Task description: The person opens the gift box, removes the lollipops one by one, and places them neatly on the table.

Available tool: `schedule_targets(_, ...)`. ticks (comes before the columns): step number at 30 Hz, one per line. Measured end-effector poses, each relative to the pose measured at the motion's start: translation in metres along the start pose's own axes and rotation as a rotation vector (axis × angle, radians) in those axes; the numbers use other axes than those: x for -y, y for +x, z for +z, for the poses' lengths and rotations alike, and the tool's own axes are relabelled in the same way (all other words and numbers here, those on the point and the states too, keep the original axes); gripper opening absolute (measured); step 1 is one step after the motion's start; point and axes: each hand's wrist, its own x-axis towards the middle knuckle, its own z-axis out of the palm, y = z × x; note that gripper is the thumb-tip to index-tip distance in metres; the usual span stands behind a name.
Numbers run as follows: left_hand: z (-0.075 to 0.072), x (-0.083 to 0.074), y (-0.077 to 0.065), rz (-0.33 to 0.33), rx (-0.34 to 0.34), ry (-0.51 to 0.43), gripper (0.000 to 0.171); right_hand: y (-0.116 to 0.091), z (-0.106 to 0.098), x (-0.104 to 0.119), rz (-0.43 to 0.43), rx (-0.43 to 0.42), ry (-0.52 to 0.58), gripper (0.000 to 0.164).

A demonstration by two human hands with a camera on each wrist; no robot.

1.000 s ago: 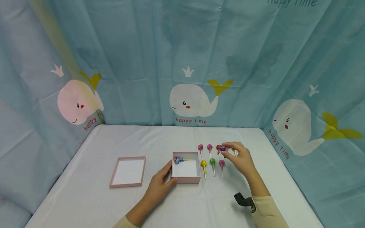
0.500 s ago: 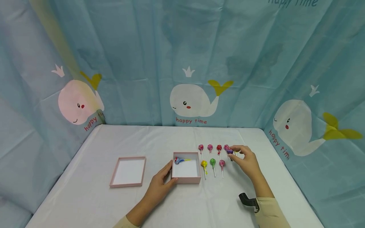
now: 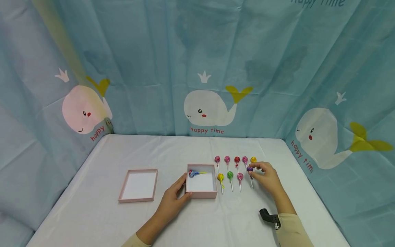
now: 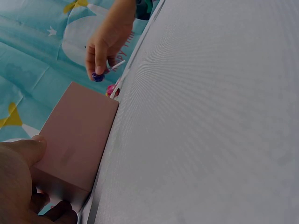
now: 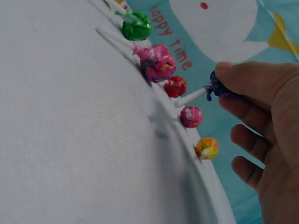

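My right hand (image 3: 267, 176) pinches a purple-wrapped lollipop (image 3: 250, 169) by its head between thumb and fingers, at the right end of the front row. In the right wrist view the white stick of that lollipop (image 5: 222, 88) points away from the hand, above the cloth. My left hand (image 3: 172, 197) holds a pink box (image 3: 201, 195) at its left side, thumb on the front wall. The left wrist view shows the thumb on the box (image 4: 77, 140) and the fingers bent round its corner. Inside the box lies a blue lollipop (image 3: 192, 173) with a yellow stick.
A pink lid (image 3: 138, 185) lies at the left. Right of the box are a yellow lollipop (image 3: 220, 177), a green one (image 3: 230, 175) and a pink one (image 3: 240, 176). Behind them stretches another row, with a red lollipop (image 3: 237, 159) and a yellow-headed lollipop (image 3: 253, 159) at its right end.
My right hand has moved right and then toward the front with the purple lollipop, uncovering the yellow lollipop at the back row's right end. The left hand and box have stayed put.
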Motion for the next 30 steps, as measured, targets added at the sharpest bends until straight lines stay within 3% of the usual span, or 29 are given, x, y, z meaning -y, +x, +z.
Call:
schedule_targets(10, -0.001, 0.000, 0.000, -0.026, 0.012, -0.002, 0.080, -0.002, 0.004, -0.009, 0.049, 0.049, -0.011, 0.030)
schedule_targets(17, -0.001, -0.001, -0.001, 0.019, -0.006, 0.015, 0.079, -0.001, 0.007, -0.011, 0.102, 0.074, -0.028, 0.028)
schedule_targets(22, -0.001, -0.001, -0.001, 0.016, -0.005, 0.005, 0.079, -0.001, 0.008, -0.011, 0.123, 0.081, -0.055, 0.027)
schedule_targets(30, 0.000, 0.000, -0.001, 0.028, -0.014, 0.009, 0.079, -0.003, 0.009, -0.013, 0.107, 0.097, -0.089, 0.026)
